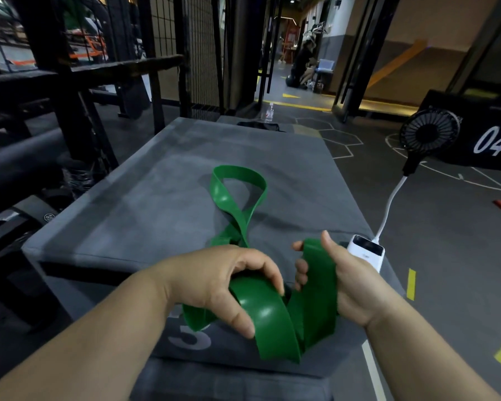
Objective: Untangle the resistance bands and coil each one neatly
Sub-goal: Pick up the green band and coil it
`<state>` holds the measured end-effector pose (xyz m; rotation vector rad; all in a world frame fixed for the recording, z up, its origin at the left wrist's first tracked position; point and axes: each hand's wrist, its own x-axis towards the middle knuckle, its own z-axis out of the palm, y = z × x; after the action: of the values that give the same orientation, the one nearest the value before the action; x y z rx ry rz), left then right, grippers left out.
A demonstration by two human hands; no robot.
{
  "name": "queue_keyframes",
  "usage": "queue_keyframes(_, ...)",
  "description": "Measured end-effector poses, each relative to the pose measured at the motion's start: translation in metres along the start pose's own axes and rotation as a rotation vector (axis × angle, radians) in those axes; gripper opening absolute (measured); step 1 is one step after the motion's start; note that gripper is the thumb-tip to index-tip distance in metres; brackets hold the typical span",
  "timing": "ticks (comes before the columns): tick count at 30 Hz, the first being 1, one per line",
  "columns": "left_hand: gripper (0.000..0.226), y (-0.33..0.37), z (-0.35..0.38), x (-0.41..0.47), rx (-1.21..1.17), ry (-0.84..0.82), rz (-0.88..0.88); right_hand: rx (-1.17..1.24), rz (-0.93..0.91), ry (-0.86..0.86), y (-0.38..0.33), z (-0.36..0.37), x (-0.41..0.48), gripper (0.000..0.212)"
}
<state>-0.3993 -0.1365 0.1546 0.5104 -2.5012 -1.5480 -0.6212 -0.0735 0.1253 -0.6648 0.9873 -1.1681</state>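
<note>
A wide green resistance band (pixel 275 319) runs from my hands out across the grey padded box (pixel 128 204). Its far end forms an open loop lying on the box top, crossing over itself in a twist just beyond my hands. My left hand (pixel 229 282) grips a curved fold of the band from above, thumb underneath. A little to its right, my right hand (pixel 333 273) holds another upright section, with fingers curled round its left edge and the thumb pointing up. Between the two hands the band bends in a broad S shape.
A white power bank (pixel 366 250) lies at the box's right edge, with a small black fan (pixel 428 134) on a white gooseneck rising from it. Black metal racks stand at the left. A black box marked 04 (pixel 492 140) sits right. A water bottle (pixel 269 112) stands beyond.
</note>
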Motion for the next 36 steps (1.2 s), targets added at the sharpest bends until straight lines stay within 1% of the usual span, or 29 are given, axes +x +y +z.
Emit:
queue_keyframes(2,0.053,0.001,0.007,0.006,0.002,0.054,0.019,-0.052,0.062,-0.167,0.008,0.009,-0.001,0.077)
queue_keyframes(4,0.052,0.002,0.011,0.010,-0.012,0.143,0.049,-0.124,0.126,-0.317,0.015,0.018,-0.006,0.088)
queue_keyframes(6,0.047,0.000,0.011,0.012,-0.039,0.200,0.062,-0.124,0.169,-0.407,0.021,0.023,-0.007,0.097)
queue_keyframes(7,0.044,-0.001,0.011,0.012,-0.102,0.208,0.060,-0.114,0.172,-0.438,0.023,0.024,-0.007,0.097)
queue_keyframes(8,0.042,-0.002,0.011,0.013,-0.190,0.210,0.053,-0.100,0.156,-0.462,0.024,0.023,-0.006,0.090)
queue_keyframes(9,0.041,-0.004,0.012,0.014,-0.250,0.217,0.051,-0.087,0.133,-0.480,0.024,0.023,-0.005,0.078)
queue_keyframes(11,0.042,-0.010,0.012,0.017,-0.246,0.264,0.051,-0.068,0.097,-0.498,0.024,0.021,-0.005,0.051)
queue_keyframes(12,0.045,-0.013,0.013,0.019,-0.227,0.285,0.052,-0.064,0.087,-0.507,0.024,0.021,-0.005,0.041)
queue_keyframes(14,0.056,-0.016,0.015,0.021,-0.196,0.305,0.050,-0.044,0.078,-0.538,0.024,0.019,-0.005,0.032)
queue_keyframes(16,0.074,-0.017,0.018,0.022,-0.249,0.287,0.040,0.006,0.075,-0.584,0.024,0.018,-0.004,0.026)
queue_keyframes(18,0.084,-0.015,0.021,0.023,-0.288,0.251,0.052,0.040,0.081,-0.649,0.023,0.019,-0.003,0.023)
queue_keyframes(21,0.084,-0.012,0.024,0.024,-0.279,0.217,0.070,-0.008,0.070,-0.732,0.022,0.018,-0.004,0.027)
queue_keyframes(23,0.079,-0.012,0.027,0.026,-0.329,0.249,0.073,-0.060,0.049,-0.760,0.022,0.017,-0.004,0.030)
queue_keyframes(25,0.071,-0.014,0.032,0.028,-0.418,0.314,0.070,-0.066,0.030,-0.787,0.021,0.016,-0.004,0.030)
queue_keyframes(27,0.070,-0.015,0.035,0.031,-0.472,0.363,0.067,-0.013,0.028,-0.811,0.019,0.015,-0.004,0.025)
queue_keyframes(30,0.068,-0.018,0.036,0.034,-0.490,0.368,0.028,0.048,0.028,-0.796,0.014,0.015,-0.005,0.019)
queue_keyframes(33,0.062,-0.021,0.036,0.037,-0.486,0.377,0.005,0.061,0.028,-0.785,0.009,0.012,-0.005,0.024)
queue_keyframes(36,0.058,-0.020,0.036,0.040,-0.557,0.424,-0.008,0.090,0.028,-0.805,0.009,0.010,-0.004,0.033)
